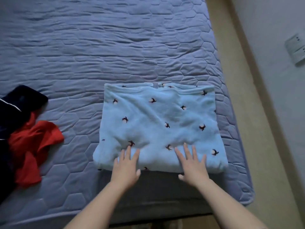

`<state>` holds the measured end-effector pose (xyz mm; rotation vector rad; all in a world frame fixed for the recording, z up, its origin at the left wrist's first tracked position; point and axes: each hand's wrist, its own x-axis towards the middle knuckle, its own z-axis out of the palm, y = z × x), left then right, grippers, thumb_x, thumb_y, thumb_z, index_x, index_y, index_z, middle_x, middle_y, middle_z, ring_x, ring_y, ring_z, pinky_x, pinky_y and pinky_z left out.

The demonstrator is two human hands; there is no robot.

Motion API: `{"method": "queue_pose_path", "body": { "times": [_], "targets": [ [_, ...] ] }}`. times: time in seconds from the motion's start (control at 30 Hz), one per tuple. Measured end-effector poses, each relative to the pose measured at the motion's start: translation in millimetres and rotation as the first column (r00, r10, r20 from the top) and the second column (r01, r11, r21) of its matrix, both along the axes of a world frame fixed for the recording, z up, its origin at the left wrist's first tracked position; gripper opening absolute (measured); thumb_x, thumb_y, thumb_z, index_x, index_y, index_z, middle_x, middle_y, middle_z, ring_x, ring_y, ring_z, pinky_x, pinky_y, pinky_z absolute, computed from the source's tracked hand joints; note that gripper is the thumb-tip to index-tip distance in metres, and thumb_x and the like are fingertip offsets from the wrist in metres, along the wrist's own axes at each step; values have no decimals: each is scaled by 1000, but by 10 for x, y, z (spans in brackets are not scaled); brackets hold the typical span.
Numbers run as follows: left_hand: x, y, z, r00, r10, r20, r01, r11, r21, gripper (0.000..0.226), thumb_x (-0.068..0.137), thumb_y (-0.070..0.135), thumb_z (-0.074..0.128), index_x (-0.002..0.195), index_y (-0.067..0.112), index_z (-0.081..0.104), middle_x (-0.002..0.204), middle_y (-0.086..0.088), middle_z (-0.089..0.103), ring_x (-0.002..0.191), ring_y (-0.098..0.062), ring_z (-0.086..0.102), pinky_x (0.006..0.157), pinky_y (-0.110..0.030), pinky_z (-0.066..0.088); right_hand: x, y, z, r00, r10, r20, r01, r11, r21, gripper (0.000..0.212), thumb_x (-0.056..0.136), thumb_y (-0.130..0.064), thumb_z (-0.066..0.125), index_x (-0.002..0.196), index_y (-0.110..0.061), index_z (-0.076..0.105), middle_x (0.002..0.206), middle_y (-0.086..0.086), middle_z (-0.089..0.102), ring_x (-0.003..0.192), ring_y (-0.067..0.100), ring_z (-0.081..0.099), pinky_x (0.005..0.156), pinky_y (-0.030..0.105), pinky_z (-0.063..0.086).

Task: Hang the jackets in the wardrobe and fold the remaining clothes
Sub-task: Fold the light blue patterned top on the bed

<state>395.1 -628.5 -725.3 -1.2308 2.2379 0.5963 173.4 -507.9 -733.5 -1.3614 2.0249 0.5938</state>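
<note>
Left hand [126,166] and right hand [191,164] lie flat, fingers spread, gripping nothing, on the folded blue garment's [158,119] near edge. Red cloth [33,146] lies well left of the garment.

One folded blue garment [158,126] in front of me; two of my hands on it, left [126,169] and right [192,167]; one red garment [33,146]; one dark garment [18,103]; one bed [99,47]; one wall socket [297,48].
</note>
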Motion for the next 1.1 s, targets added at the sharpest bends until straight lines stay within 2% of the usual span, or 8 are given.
{"method": "queue_pose_path", "body": {
  "times": [0.13,0.27,0.37,0.43,0.47,0.77,0.97,1.1],
  "targets": [
    [24,18,-218,967,85,-241,-122,982,-145,56,84,25,61,137,21,42,144,-11,39,131,-28,37,101,-44,35,-62,8,-392,986,85,-142,-100,990,-99,91,89,-13,55,149,-37,-9,160,9,-3,144,39,7,101,60,28],
    [226,478,-250,664,526,-532,-603,797,36,16,86,31,63,73,28,54,70,9,60,70,-14,58,58,-27,43,-103,39,-453,976,118,-182,-157,963,-220,58,87,-9,51,141,-25,34,128,8,43,109,34,48,76,42,44],
    [96,751,-271,163,982,-99,-797,190,573,28,86,40,66,102,19,58,98,1,66,94,-19,64,63,-28,50,-92,76,-271,983,156,-97,-170,971,-168,54,82,-16,60,130,-22,38,117,5,44,99,31,52,66,37,42],
    [-78,736,-285,-298,938,177,-555,-321,767,52,82,38,71,120,8,51,115,-7,64,105,-24,62,71,-37,54,28,209,-131,993,119,-6,-119,986,-118,57,77,-22,64,127,-22,37,114,5,45,97,32,55,66,37,41],
    [-141,717,-289,-401,893,203,-453,-386,804,57,78,36,74,122,6,53,116,-10,65,106,-26,63,77,-41,55,141,308,-64,994,98,37,-94,991,-96,57,77,-23,63,127,-22,37,113,6,46,95,32,57,66,37,41],
    [227,763,-287,-544,833,-103,-737,-416,533,43,76,31,78,106,6,61,102,-8,65,77,-18,63,66,-27,50,614,476,196,797,-278,536,83,930,358,35,86,-42,57,112,-18,55,114,6,61,107,25,58,85,30,44],
    [334,450,-549,-570,796,-205,-731,-377,568,52,69,42,80,107,11,62,97,-2,68,85,-20,66,69,-30,52,-524,-599,-20,907,-314,282,408,821,-399,31,83,-23,61,112,-14,57,116,10,57,111,28,51,88,37,40],
    [402,704,-536,-583,810,-66,-621,-392,679,70,67,51,77,118,6,59,111,-9,67,100,-26,65,90,-44,52,-1036,-1038,-221,837,-420,351,522,806,-280,79,80,-39,73,143,-12,33,144,11,41,132,28,40,107,42,35]
  ]
}}
